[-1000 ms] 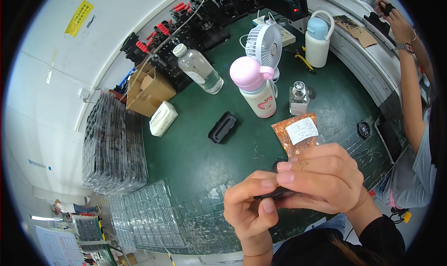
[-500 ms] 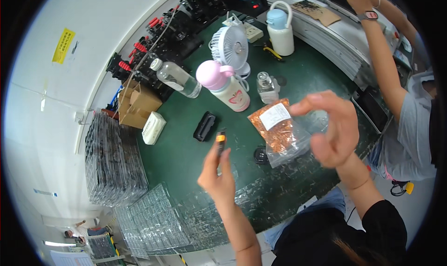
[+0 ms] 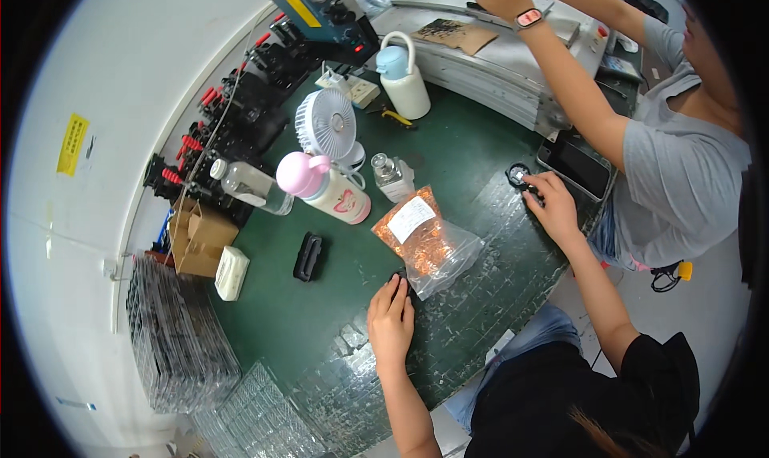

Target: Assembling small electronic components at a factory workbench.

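My left hand (image 3: 391, 326) rests on the table beside a bag, its fingers curled over a small black round piece (image 3: 402, 277), mostly hidden. My right hand (image 3: 554, 208) reaches to the right side, fingers bent and apart, the fingertips at the edge of a black ring-shaped item (image 3: 517, 174) with a pale, shiny middle. Between my hands lies a clear zip bag (image 3: 440, 258) of small copper-orange parts with a white label. A black oblong open case (image 3: 308, 256) sits left of my left hand.
A pink-lidded bottle (image 3: 324, 187), white fan (image 3: 327, 125), clear bottle (image 3: 251, 187), small glass bottle (image 3: 392, 177) and blue-lidded flask (image 3: 403, 81) stand farther back. A phone (image 3: 573, 168) lies at right, near a co-worker's arm (image 3: 581, 97). Stacked plastic trays (image 3: 180, 338) are at left.
My left hand has come down onto the black round piece; the small black, orange-banded item it held no longer shows. My right hand has lowered to the black ring. The view has shifted.
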`<state>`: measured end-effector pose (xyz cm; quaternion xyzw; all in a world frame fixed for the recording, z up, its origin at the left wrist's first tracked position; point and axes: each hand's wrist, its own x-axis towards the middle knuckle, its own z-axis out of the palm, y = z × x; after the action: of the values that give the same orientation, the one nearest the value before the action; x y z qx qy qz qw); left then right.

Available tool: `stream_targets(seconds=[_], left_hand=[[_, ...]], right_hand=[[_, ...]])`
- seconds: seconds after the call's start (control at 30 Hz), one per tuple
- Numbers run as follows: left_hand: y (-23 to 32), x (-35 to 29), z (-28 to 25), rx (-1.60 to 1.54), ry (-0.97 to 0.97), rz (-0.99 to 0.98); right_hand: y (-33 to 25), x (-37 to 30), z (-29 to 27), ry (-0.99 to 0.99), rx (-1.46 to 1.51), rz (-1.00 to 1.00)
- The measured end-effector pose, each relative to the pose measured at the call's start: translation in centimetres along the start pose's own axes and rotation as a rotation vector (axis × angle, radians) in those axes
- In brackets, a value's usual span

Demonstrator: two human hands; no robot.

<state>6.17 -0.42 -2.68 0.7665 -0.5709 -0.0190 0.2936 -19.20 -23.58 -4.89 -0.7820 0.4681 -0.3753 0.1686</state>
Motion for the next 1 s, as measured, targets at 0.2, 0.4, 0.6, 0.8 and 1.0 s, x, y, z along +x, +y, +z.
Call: stream_targets(seconds=[0.2,0.4,0.6,0.8,1.0], left_hand=[[0.9,0.1,-1.0,0.178,0.119,0.123],[3.0,-1.9,1.0,-0.565,0.198,-0.095],[5.9,-2.0,2.2,-1.206,0.031,-0.337],[3.0,-0.6,1.2,-1.228,0.404,-0.611],[1.7,-0.4,0.5,-1.323,0.412,-0.650]], right_hand=[[0.4,0.1,0.1,-0.027,-0.040,-0.020],[-6.2,-3.5,-0.8,0.129,0.152,-0.394],[-12.2,-7.5,0.0,-0.095,0.228,-0.823],[-12.3,-6.3,2.9,-0.222,0.341,-0.526],[-12.0,-4.2,8.1,-0.246,0.131,-0.493]])
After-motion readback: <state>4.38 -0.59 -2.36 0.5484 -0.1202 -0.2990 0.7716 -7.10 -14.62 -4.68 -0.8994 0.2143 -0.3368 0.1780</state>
